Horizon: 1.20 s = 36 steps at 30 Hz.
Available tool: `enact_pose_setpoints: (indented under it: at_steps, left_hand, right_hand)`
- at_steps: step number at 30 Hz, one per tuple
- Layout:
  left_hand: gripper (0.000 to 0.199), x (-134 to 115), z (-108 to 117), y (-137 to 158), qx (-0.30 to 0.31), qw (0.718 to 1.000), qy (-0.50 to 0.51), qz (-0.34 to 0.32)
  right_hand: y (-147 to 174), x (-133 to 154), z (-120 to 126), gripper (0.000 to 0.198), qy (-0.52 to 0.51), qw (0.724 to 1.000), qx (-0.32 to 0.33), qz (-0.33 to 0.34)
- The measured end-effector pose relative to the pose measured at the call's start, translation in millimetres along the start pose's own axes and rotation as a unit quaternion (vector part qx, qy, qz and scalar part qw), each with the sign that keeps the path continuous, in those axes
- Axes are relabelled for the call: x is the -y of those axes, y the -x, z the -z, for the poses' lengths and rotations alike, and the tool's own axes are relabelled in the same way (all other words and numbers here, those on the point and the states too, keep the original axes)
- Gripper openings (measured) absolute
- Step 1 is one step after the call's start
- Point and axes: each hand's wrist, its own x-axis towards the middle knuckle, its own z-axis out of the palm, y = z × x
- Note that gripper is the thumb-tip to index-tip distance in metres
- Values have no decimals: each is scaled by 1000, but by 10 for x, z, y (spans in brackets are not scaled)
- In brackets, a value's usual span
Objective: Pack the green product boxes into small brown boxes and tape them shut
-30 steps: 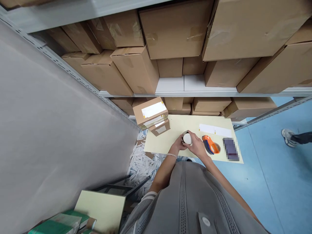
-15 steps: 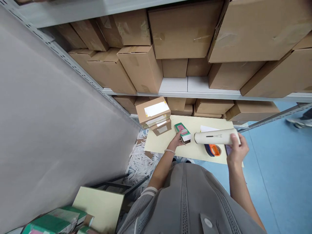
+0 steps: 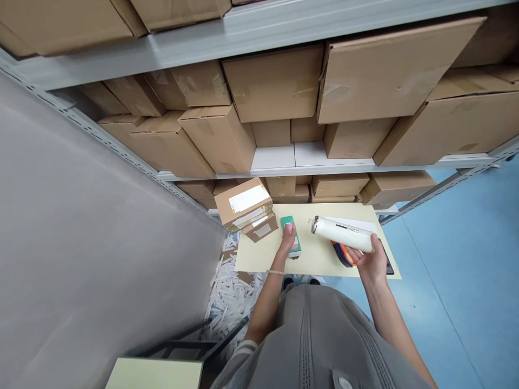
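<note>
Head view: the white cylinder [image 3: 344,235] is now tilted, clear of the green box [image 3: 287,220].
The right hand [image 3: 372,262] now grips its near end from below, above the tabletop [image 3: 312,265]; the left hand [image 3: 287,237] grips the box, now turned end-on to the body.

No text cleanly readable. White tube [image 3: 343,233], right of centre: dark bar plus lettering, too small to make out. Label [image 3: 246,199] on cardboard box [image 3: 224,205], left of centre: can't read.
</note>
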Motion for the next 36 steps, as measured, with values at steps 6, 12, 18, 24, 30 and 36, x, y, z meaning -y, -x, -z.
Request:
enact_pose_setpoints:
  at_steps: [6,12,18,24,30,36]
  left_hand:
    - [114,-300,-90,272,218,930,-32,-293]
    - [126,-435,-44,452,288,905,-6,-312]
    - [111,-558,127,578,290,918,39,-267]
    - [113,-554,118,624,264,933,77,-233]
    - [97,-656,1,743,109,951,-20,-287]
    - [83,-767,-127,886,-114,883,-197,-410]
  right_hand:
    - [10,-49,-246,41,-68,983,64,-158]
    - [149,-289,-448,44,-61,901,187,-386]
    - [195,-385,-479,44,-89,806,252,-528]
    - [219,-461,-491,54,101,774,368,-505]
    - [132,-276,-525,54,279,900,271,-198]
    - [135,207,-670,65,306,898,273,157]
